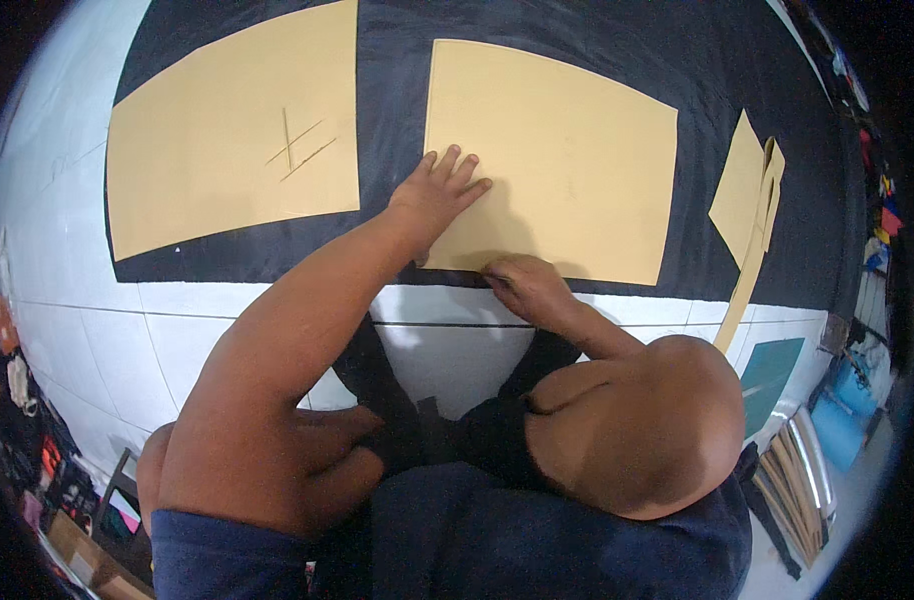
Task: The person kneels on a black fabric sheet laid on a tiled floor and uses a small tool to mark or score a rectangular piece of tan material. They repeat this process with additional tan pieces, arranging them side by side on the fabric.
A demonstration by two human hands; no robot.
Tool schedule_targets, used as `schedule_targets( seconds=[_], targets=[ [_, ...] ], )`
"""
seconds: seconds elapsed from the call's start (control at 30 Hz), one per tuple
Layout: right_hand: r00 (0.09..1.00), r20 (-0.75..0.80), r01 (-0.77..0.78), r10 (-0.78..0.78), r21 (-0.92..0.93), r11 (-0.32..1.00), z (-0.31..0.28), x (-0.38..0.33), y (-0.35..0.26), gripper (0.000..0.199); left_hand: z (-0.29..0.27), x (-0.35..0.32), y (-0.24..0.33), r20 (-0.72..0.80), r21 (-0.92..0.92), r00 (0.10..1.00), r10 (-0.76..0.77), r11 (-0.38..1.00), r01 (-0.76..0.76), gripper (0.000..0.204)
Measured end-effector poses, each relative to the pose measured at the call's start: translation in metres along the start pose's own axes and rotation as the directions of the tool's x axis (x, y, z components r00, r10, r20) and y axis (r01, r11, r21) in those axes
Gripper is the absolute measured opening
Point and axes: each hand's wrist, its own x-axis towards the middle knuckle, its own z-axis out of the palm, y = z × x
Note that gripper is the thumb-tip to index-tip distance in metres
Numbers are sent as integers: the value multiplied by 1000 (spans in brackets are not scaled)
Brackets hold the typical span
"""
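The left hand (pixel 439 192) lies flat, palm down, fingers spread and extended, on the lower left area of a tan paper pattern piece (pixel 567 150). Nothing is gripped; the hand presses the sheet against the surface below it.

The right hand (pixel 522 283) is positioned at the lower edge of the same pattern piece, just right of the left wrist. Its fingers are curled narrow and pinched together at the sheet edge. Whether they hold a small marking tool cannot be told; the fingertips hide it.

The pattern piece is a near-rectangular sheet resting on black fabric (pixel 387 80), which is spread across a white tabletop (pixel 107 330). The lower edge of the sheet runs just above the lower edge of the fabric.

A second tan pattern piece (pixel 187 150) lies on the fabric to the left, well apart from the first, with a gap of bare black fabric between them. It bears three short drawn lines near its middle.

To the right, smaller tan pieces (pixel 742 190) lie at the fabric edge, one a narrow strip running down onto the tabletop. A teal sheet (pixel 772 370) lies at the lower right of the tabletop.
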Motion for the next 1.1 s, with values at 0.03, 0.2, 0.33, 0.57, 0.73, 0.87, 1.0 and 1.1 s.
schedule_targets(
  seconds=[0.03, 0.2, 0.33, 0.57, 0.73, 0.87, 1.0, 1.1],
  targets=[
    [999, -1, 35, -35, -4, 999, 6, 5, 1, 26, -2, 2, 0, -18, -10, 1000, 20, 1000, -20, 150],
    [999, 28, 43, -43, -8, 999, 9, 22, -8, 25, -4, 3, 3, 5, 5, 1000, -6, 1000, 6, 147],
    [997, -75, -13, 11, -36, 999, -18, -6, -10, 17, -3, -2, 1, 12, 3, 1000, -13, 1000, 13, 146],
    [929, -50, -362, 366, 70, 930, -36, -55, 13, 16, 1, -1, 2, -41, -17, 999, 3, 1000, -3, 147],
    [957, -161, -228, 240, 88, 970, -21, -42, 7, 17, -8, 3, 4, 20, 60, 1000, 5, 998, -7, 147],
    [973, -174, -137, 154, 103, 985, -11, -26, 3, 18, -7, 2, 6, 13, 71, 1000, -4, 997, 4, 148],
    [957, -171, -229, 233, 44, 972, -20, -47, 11, 17, -7, 1, 5, 14, 69, 1000, -5, 998, 4, 148],
    [904, -174, -379, 391, 97, 920, -42, -78, 21, 16, -10, 2, 6, 7, 57, 1000, 4, 998, -4, 148]
  ],
)
